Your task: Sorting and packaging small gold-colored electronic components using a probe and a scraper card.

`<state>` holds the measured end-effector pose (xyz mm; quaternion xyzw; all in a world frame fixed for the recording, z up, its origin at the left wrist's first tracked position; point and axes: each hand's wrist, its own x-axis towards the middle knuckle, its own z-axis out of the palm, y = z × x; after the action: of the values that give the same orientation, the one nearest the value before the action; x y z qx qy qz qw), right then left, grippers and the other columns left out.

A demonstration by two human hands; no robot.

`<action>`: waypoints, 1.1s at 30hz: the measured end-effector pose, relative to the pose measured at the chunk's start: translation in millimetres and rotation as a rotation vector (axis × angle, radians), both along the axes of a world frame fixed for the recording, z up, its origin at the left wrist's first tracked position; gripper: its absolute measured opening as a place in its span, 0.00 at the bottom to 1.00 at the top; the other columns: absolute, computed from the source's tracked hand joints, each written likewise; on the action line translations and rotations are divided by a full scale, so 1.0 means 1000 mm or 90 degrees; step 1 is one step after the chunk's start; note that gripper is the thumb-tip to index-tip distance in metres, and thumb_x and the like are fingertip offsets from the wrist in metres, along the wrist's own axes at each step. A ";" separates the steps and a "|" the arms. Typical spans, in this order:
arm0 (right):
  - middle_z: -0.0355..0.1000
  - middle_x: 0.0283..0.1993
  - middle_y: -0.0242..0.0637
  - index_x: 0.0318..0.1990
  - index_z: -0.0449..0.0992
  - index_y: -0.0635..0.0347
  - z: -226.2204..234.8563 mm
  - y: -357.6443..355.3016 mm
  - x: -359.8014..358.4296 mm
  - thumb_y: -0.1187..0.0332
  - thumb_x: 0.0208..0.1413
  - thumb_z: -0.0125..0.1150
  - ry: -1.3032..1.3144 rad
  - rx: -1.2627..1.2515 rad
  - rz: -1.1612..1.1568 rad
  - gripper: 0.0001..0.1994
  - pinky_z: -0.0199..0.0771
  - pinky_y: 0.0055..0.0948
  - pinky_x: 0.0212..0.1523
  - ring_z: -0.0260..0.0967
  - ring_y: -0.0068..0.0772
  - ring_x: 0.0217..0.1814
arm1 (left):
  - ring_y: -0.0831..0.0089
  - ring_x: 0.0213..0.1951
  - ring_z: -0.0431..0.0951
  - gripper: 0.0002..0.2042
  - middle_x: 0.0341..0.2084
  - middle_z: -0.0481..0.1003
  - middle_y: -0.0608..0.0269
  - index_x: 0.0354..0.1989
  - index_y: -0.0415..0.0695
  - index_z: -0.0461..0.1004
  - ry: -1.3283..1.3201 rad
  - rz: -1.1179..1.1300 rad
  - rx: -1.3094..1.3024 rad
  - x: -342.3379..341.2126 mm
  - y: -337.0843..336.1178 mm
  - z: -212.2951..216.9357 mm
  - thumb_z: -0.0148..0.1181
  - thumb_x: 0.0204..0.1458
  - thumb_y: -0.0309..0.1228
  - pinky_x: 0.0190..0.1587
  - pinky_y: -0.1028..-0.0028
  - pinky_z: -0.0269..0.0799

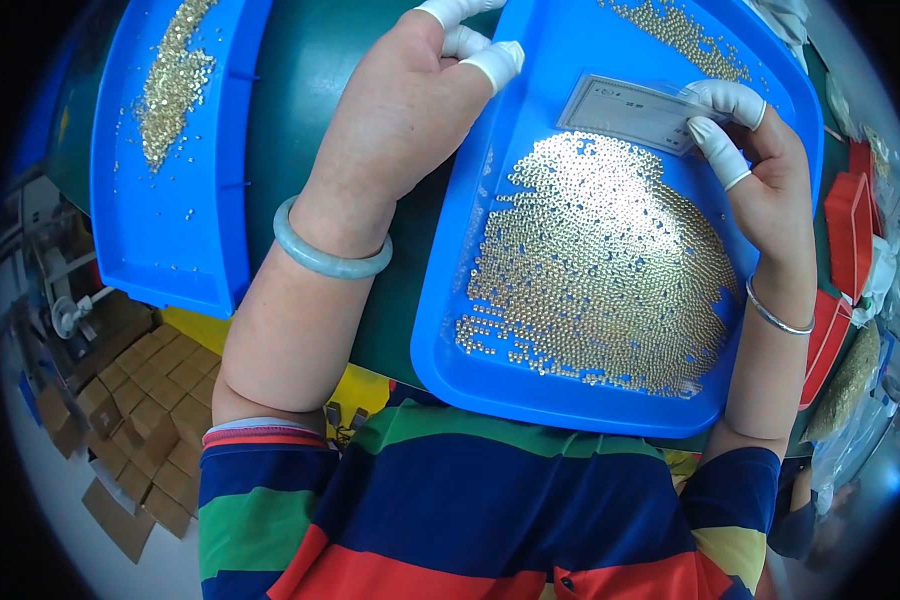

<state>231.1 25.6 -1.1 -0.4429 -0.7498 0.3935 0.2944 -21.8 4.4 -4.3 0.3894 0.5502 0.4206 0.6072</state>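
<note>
Seemingly midway: right hand (778, 185) pinches a clear card (615, 110) beside spread beads (590, 275), far cluster (682, 38) apart; left hand (400, 110) half-curled, hold unclear.

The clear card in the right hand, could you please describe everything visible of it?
The card is a thin rectangle that looks like clear plastic, with a dark printed frame and small marks. It slants down toward the picture's right, where the right hand pinches its end between white-covered fingers. It is over the blue tray, by the golden beads' far edge; whether it touches them is unclear.
</note>
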 end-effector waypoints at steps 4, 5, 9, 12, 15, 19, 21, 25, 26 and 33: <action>0.71 0.37 0.32 0.42 0.71 0.64 0.001 -0.002 -0.002 0.78 0.51 0.55 -0.012 0.012 0.008 0.10 0.69 0.20 0.40 0.67 0.20 0.36 | 0.82 0.29 0.69 0.21 0.27 0.68 0.69 0.55 0.36 0.58 -0.013 0.003 -0.002 0.000 0.000 -0.001 0.52 0.51 0.21 0.34 0.85 0.65; 0.72 0.35 0.32 0.40 0.73 0.64 0.001 -0.003 -0.003 0.78 0.50 0.56 -0.007 0.008 -0.016 0.09 0.69 0.20 0.41 0.68 0.21 0.36 | 0.82 0.29 0.69 0.21 0.27 0.68 0.68 0.55 0.35 0.58 -0.004 -0.006 0.004 -0.001 -0.001 -0.001 0.52 0.51 0.21 0.34 0.85 0.65; 0.72 0.35 0.33 0.39 0.73 0.64 0.002 -0.005 -0.003 0.78 0.49 0.56 -0.009 0.000 -0.029 0.09 0.69 0.20 0.40 0.68 0.21 0.35 | 0.82 0.30 0.69 0.22 0.28 0.68 0.68 0.55 0.34 0.57 0.030 -0.023 0.000 0.000 -0.001 0.003 0.51 0.51 0.22 0.34 0.85 0.66; 0.72 0.35 0.32 0.39 0.73 0.64 0.003 -0.005 -0.003 0.78 0.49 0.56 -0.011 0.007 -0.016 0.09 0.69 0.20 0.39 0.68 0.21 0.35 | 0.82 0.30 0.69 0.22 0.28 0.68 0.67 0.55 0.34 0.57 0.045 -0.026 -0.009 0.001 0.000 0.004 0.51 0.51 0.22 0.34 0.85 0.66; 0.72 0.35 0.32 0.40 0.73 0.64 0.002 -0.006 -0.002 0.78 0.49 0.56 -0.023 -0.002 -0.024 0.09 0.69 0.19 0.39 0.68 0.20 0.35 | 0.81 0.30 0.69 0.22 0.28 0.68 0.67 0.55 0.34 0.57 0.039 -0.031 -0.012 0.000 0.000 0.004 0.51 0.51 0.22 0.34 0.85 0.66; 0.72 0.35 0.33 0.40 0.73 0.64 0.003 -0.007 -0.004 0.77 0.49 0.57 0.003 -0.002 -0.030 0.09 0.70 0.19 0.39 0.69 0.20 0.35 | 0.81 0.30 0.69 0.22 0.28 0.68 0.67 0.55 0.34 0.57 0.029 -0.022 -0.017 0.000 -0.001 0.005 0.51 0.52 0.22 0.35 0.84 0.66; 0.72 0.35 0.33 0.40 0.73 0.64 0.003 -0.006 -0.003 0.77 0.49 0.57 0.013 0.001 -0.043 0.09 0.70 0.19 0.40 0.69 0.20 0.35 | 0.80 0.30 0.69 0.22 0.28 0.68 0.67 0.55 0.35 0.57 0.051 -0.029 -0.029 0.001 0.000 0.007 0.51 0.51 0.22 0.34 0.84 0.66; 0.72 0.35 0.33 0.41 0.73 0.64 0.002 -0.002 -0.002 0.77 0.50 0.57 -0.005 0.009 -0.020 0.10 0.70 0.20 0.40 0.69 0.21 0.36 | 0.81 0.29 0.69 0.22 0.27 0.68 0.67 0.55 0.35 0.57 0.014 -0.029 0.016 -0.003 -0.001 -0.001 0.51 0.51 0.22 0.34 0.85 0.65; 0.72 0.36 0.33 0.41 0.73 0.63 0.002 -0.001 -0.002 0.77 0.50 0.57 0.000 0.013 -0.020 0.10 0.70 0.20 0.40 0.69 0.21 0.36 | 0.81 0.29 0.69 0.22 0.27 0.68 0.67 0.55 0.35 0.58 0.014 -0.026 0.015 -0.003 -0.001 0.000 0.52 0.51 0.22 0.33 0.85 0.65; 0.72 0.35 0.32 0.41 0.73 0.62 0.001 -0.001 -0.001 0.77 0.50 0.57 -0.003 0.012 -0.016 0.10 0.70 0.20 0.41 0.69 0.21 0.36 | 0.81 0.27 0.69 0.21 0.25 0.68 0.68 0.55 0.35 0.59 0.027 -0.018 0.022 -0.001 -0.001 0.000 0.52 0.51 0.22 0.33 0.85 0.65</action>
<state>230.2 24.9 0.0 -0.4501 -0.7489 0.3815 0.3017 -23.0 3.8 -4.8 0.4165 0.5498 0.4133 0.5945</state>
